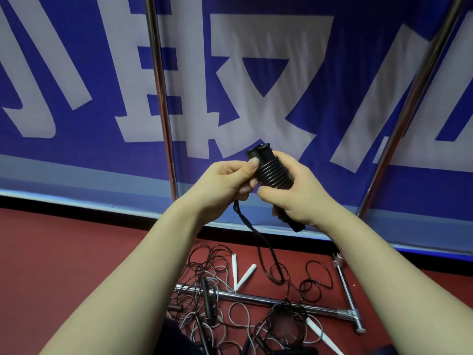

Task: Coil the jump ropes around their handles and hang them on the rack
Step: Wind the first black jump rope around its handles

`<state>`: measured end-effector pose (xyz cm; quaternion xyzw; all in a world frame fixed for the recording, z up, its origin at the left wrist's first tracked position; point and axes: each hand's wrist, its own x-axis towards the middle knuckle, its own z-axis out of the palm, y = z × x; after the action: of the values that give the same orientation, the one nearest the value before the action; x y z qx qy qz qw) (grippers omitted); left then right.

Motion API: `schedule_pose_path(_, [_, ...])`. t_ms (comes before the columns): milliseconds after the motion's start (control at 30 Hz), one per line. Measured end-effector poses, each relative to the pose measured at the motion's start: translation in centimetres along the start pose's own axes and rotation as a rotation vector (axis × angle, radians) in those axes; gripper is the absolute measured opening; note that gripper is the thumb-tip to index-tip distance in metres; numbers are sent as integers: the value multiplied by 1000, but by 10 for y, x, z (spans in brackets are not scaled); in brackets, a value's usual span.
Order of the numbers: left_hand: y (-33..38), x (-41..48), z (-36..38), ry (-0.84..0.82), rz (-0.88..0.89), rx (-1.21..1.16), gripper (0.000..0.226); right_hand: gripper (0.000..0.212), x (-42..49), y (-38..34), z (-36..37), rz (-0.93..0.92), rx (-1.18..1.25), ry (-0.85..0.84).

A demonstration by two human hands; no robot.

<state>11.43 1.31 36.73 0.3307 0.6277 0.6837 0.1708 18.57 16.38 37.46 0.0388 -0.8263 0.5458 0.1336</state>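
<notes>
Both forearms (143, 252) are bare all the way to the frame's edge. The left hand (225, 180) and right hand (294, 193) are bare too, thumbnail trimmed short, and there's a dark navy garment (176, 340) low between them.

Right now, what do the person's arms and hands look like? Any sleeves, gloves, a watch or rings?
No sleeve shows on the left arm or the right arm: both are bare to the frame's edge. The left hand and the right hand wear no gloves, and no watch, bracelet or ring is visible. The left thumbnail is short and unpainted.
</notes>
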Motion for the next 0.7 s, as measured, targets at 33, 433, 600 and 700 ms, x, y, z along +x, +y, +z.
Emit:
schedule_pose_path(33, [0,1,0,41,-12,22,39,52,0,0,0,-7,-57,34])
schedule_pose_path(433, [-4,7,15,202,-191,146,42,27,6,12,-3,32,-924,256])
schedule_pose_path(600, [-4,9,32,305,-209,137,61,30,8,13,7,9,-1158,357])
schedule_pose_path(700, [-8,8,35,450,-208,143,58,38,8,19,25,-69,-1340,435])
